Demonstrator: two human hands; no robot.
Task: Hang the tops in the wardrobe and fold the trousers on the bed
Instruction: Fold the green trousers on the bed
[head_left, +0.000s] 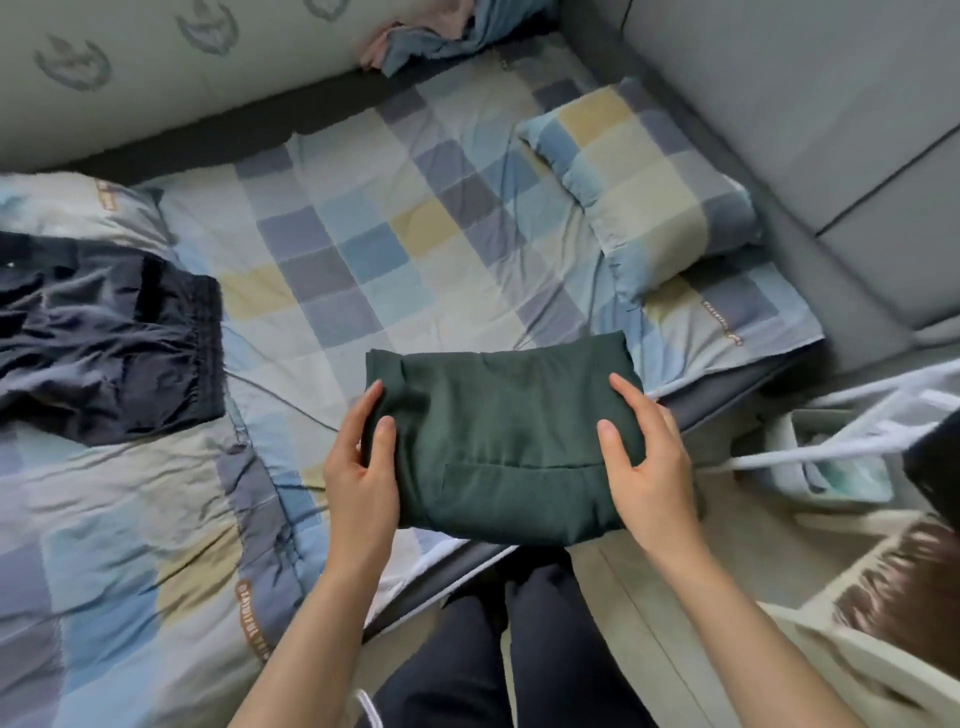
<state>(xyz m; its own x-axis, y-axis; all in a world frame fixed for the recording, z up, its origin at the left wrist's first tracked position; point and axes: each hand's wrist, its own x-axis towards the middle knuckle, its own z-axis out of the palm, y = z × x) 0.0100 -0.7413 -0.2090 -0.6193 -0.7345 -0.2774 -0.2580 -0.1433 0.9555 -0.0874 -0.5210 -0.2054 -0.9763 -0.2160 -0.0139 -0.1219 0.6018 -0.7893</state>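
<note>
- Nearest the camera are my own dark-clad legs (498, 649) and both forearms, reaching forward over the near edge of the bed (363, 234).
- Folded green trousers (498, 441) sit at that near edge as a compact rectangle; I cannot tell whether they rest fully on the checked quilt (130, 519) or are lifted slightly off it.
- Left hand (358, 462) holds the bundle's left end, thumb on top and fingers wrapped around the side.
- Right hand (644, 462) holds the right end the same way, thumb on top and fingers curled around the edge.
- Long axis of the bundle runs left to right, straight between my two hands; neither hand is clearly nearer, so I judge the next move to be a two-handed one.
- A pocket seam shows on the upper face, toward me; the rolled fold edge points away, toward the pillow (654, 192).
- Dark navy trousers (109, 338) lie well apart to the left, spread out and not yet folded, waistband toward the middle of the bed.
- My judgement: this fold is finished, and setting the bundle down squarely calls for keeping it level so the layers do not slip.
</note>
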